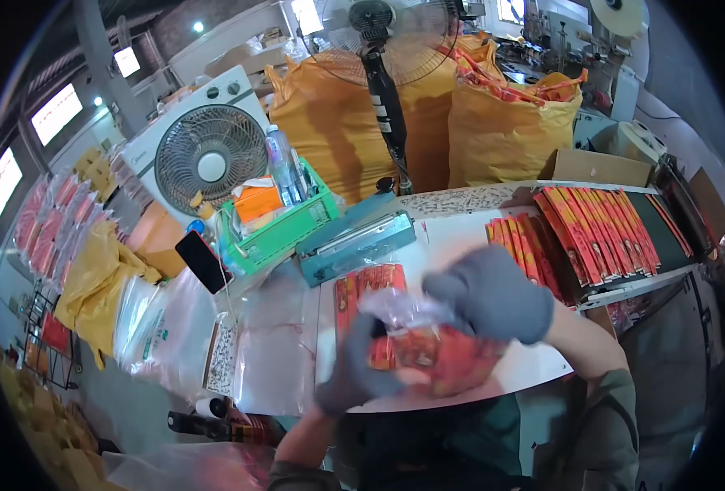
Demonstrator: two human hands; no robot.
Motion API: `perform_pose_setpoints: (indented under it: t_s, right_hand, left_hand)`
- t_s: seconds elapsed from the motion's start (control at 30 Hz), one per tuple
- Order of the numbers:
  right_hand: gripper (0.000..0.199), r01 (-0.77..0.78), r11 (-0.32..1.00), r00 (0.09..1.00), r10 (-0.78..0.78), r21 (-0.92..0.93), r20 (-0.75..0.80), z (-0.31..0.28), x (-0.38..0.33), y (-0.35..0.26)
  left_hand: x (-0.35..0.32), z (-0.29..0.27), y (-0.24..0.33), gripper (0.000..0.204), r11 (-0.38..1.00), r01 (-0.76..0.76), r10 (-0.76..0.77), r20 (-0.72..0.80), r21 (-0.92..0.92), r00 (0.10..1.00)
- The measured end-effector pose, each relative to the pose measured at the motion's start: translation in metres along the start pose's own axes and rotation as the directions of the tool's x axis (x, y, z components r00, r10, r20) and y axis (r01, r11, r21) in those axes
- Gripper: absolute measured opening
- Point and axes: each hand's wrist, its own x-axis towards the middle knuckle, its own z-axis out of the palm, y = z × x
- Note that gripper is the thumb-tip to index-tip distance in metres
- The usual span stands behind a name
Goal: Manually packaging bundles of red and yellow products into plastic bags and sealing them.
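White worktop (538,364) with its front edge curving close to the body, just below the hands. Bare strip of it under the right forearm; clear stretch also beyond the hands, beside the teal metal box (358,250). Near the front edge, clear plastic bag (403,309) over blurred red packets (461,360), grasped at its left side by the grey-gloved left hand (356,370). Grey-gloved right hand (493,295) at the bag's upper end, fingers curled; cannot tell, through the blur, whether gripping or only touching.

To the left on the worktop, flat clear sleeves (276,360); farther left, smartphone (202,262) beside the green basket. Workshop behind, with white box fan (211,146), pedestal fan (389,106) and grey column (105,61).

Inside the green basket (293,233), plastic bottle (280,164) and orange tissue pack (256,203). At right, dark tray (665,229) with a leaning row of red-and-gold packets (600,233). Beyond the worktop, bulging yellow sacks (502,135), red wrappers (493,74) showing at the right one's mouth.
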Motion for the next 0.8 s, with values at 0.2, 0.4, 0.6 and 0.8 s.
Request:
perform_pose_setpoints:
  t_s: [0.2,0.4,0.6,0.8]
  right_hand:
    - [0.053,-0.46,0.8,0.808,0.557,0.385,-0.193,0.147,0.061,0.131]
    - [0.089,-0.366,0.824,0.753,0.535,0.432,-0.383,0.209,0.121,0.187]
    - [0.047,-0.491,0.806,0.789,0.572,0.331,-0.223,0.234,0.123,0.215]
    - [0.023,-0.579,0.796,0.755,0.605,0.175,-0.253,0.268,0.104,0.216]
  left_hand:
    - [-0.017,0.014,-0.096,0.038,0.63,0.639,-0.645,0.161,-0.442,0.747]
    - [-0.006,-0.013,-0.191,0.045,0.406,0.612,-0.756,0.126,-0.679,0.642]
    - [0.017,-0.029,-0.234,0.046,0.322,0.518,-0.796,0.069,-0.793,0.601]
    - [0.008,-0.029,-0.239,0.047,0.425,0.573,-0.806,-0.005,-0.701,0.592]
